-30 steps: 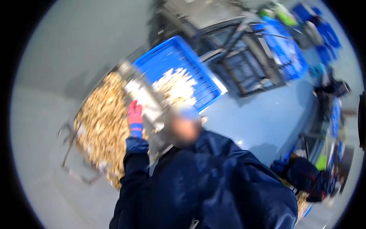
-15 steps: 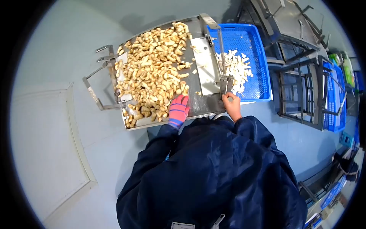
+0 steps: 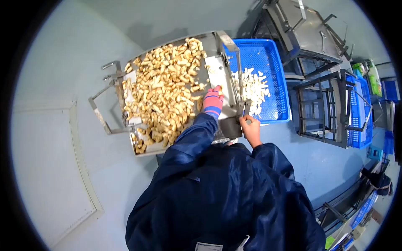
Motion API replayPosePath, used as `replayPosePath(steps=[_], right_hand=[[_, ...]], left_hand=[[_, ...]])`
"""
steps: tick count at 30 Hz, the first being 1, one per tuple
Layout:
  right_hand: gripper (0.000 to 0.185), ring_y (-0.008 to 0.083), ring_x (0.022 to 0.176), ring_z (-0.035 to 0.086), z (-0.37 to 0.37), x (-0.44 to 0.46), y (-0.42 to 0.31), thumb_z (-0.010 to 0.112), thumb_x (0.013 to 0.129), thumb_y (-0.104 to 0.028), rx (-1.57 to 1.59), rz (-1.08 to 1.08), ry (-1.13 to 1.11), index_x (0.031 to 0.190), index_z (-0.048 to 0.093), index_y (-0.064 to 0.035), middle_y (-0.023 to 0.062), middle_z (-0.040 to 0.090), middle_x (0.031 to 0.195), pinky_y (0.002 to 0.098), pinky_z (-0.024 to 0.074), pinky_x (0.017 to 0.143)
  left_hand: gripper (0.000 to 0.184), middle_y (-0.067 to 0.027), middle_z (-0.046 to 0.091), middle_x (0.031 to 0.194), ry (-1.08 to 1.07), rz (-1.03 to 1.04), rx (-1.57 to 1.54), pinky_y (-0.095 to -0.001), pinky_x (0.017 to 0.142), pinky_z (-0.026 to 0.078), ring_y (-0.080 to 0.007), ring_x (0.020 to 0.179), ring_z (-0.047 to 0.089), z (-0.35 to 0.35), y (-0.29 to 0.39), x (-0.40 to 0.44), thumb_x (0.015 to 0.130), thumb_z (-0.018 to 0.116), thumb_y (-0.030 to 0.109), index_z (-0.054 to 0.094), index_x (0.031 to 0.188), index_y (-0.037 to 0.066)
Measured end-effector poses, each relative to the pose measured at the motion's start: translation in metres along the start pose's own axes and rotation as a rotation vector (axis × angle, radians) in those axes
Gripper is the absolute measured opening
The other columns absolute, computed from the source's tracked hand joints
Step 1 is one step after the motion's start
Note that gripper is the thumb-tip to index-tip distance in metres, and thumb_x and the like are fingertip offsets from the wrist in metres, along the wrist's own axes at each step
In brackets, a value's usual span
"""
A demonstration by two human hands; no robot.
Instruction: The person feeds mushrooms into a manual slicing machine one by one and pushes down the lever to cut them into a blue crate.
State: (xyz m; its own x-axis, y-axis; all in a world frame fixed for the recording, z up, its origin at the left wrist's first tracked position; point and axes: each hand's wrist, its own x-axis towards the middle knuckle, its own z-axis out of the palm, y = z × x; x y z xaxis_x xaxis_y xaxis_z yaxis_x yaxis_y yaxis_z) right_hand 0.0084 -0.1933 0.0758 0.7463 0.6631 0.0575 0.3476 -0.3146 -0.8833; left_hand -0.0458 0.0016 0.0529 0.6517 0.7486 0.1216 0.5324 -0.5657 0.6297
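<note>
**Hand Positions at the Metal Table**

The gloved left hand (image 3: 213, 104) is at the white plate (image 3: 215, 71), fingers closed on a tan piece (image 3: 220, 90). The bare right hand (image 3: 251, 130) grips the metal handle (image 3: 244, 108) right of the plate. Tan pieces (image 3: 163, 92) lie heaped on the table (image 3: 208, 42); pale pieces (image 3: 254, 88) lie in the blue basket (image 3: 251, 54). The jacket label (image 3: 208, 247) is cropped and illegible.

Relative to half a second ago, the gloved left hand (image 3: 213, 101) is displaced from the brownish pile (image 3: 165, 90) onto the white plate (image 3: 215, 72).
</note>
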Motion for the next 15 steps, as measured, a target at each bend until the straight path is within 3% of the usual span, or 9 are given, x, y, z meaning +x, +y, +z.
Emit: replayPosePath(steps=[3, 5, 6, 8, 9, 11, 12, 15], right_hand=[[0.026, 0.0072, 0.039, 0.043, 0.0, 0.009, -0.025, 0.058, 0.081, -0.017, -0.049, -0.036, 0.106, 0.062, 0.056, 0.0, 0.0016, 0.047, 0.045, 0.0257, 0.0328, 0.038], [0.026, 0.0072, 0.038, 0.043, -0.001, 0.013, -0.038, 0.058, 0.08, -0.017, -0.025, 0.059, 0.136, 0.061, 0.056, -0.0004, 0.0015, 0.047, 0.044, 0.0253, 0.0327, 0.037], [0.026, 0.0072, 0.038, 0.044, -0.002, 0.015, -0.042, 0.058, 0.08, -0.017, 0.0, 0.124, 0.146, 0.06, 0.055, -0.0005, 0.0015, 0.047, 0.044, 0.0251, 0.0326, 0.037], [0.026, 0.0069, 0.037, 0.043, -0.002, 0.017, -0.042, 0.058, 0.08, -0.016, 0.035, 0.206, 0.153, 0.06, 0.055, -0.0005, 0.0014, 0.047, 0.044, 0.0252, 0.032, 0.037], [0.026, 0.0066, 0.038, 0.042, 0.0, 0.016, -0.038, 0.058, 0.08, -0.016, 0.046, 0.223, 0.15, 0.06, 0.054, -0.0004, 0.0012, 0.046, 0.044, 0.0256, 0.0314, 0.036], [0.023, 0.0184, 0.043, 0.045, -0.009, 0.018, -0.059, 0.06, 0.078, -0.016, 0.029, 0.292, 0.108, 0.065, 0.056, 0.0019, 0.0142, 0.049, 0.051, 0.0321, 0.0367, 0.045], [0.022, 0.0243, 0.046, 0.046, -0.012, 0.022, -0.068, 0.061, 0.076, -0.016, 0.024, 0.315, 0.086, 0.067, 0.057, 0.003, 0.0207, 0.05, 0.055, 0.0354, 0.0393, 0.049], [0.021, 0.0232, 0.046, 0.045, -0.006, 0.016, -0.055, 0.06, 0.077, -0.016, -0.04, 0.195, 0.13, 0.068, 0.057, 0.0032, 0.0205, 0.05, 0.056, 0.0351, 0.0387, 0.05]], left_hand=[[0.04, -0.0166, 0.052, 0.098, -0.139, 0.012, -0.023, -0.0411, 0.07, 0.046, -0.0337, 0.084, 0.055, 0.03, 0.002, 0.022, 0.074, 0.059, 0.011, 0.051, 0.112, 0.01], [0.039, -0.0174, 0.051, 0.104, -0.088, 0.04, -0.009, -0.0395, 0.067, 0.047, -0.0327, 0.083, 0.055, 0.049, 0.007, 0.022, 0.076, 0.053, 0.005, 0.048, 0.114, 0.009], [0.037, -0.0173, 0.051, 0.103, -0.163, -0.129, -0.239, -0.0383, 0.068, 0.047, -0.0317, 0.084, 0.055, 0.055, 0.01, 0.024, 0.077, 0.052, 0.004, 0.049, 0.113, 0.008], [0.028, -0.0155, 0.054, 0.097, -0.026, -0.003, -0.074, -0.0323, 0.072, 0.047, -0.0273, 0.083, 0.056, 0.063, 0.01, 0.009, 0.082, 0.05, 0.004, 0.051, 0.109, 0.005], [0.027, -0.0148, 0.054, 0.096, 0.002, -0.018, -0.181, -0.0311, 0.073, 0.047, -0.0259, 0.083, 0.055, 0.071, 0.002, 0.005, 0.082, 0.05, 0.005, 0.051, 0.109, 0.004], [0.025, -0.0132, 0.055, 0.094, 0.091, -0.053, -0.405, -0.0286, 0.074, 0.046, -0.023, 0.083, 0.055, 0.093, -0.009, 0.01, 0.084, 0.05, 0.006, 0.052, 0.109, 0.004], [0.029, -0.0118, 0.055, 0.095, -0.055, -0.324, -0.68, -0.027, 0.075, 0.046, -0.0197, 0.082, 0.054, 0.073, 0.006, 0.011, 0.084, 0.052, 0.006, 0.052, 0.113, 0.004], [0.033, -0.0093, 0.057, 0.085, 0.013, -0.277, -0.597, -0.0281, 0.068, 0.047, -0.0182, 0.073, 0.053, 0.076, 0.003, 0.005, 0.078, 0.058, 0.003, 0.054, 0.111, 0.004]])
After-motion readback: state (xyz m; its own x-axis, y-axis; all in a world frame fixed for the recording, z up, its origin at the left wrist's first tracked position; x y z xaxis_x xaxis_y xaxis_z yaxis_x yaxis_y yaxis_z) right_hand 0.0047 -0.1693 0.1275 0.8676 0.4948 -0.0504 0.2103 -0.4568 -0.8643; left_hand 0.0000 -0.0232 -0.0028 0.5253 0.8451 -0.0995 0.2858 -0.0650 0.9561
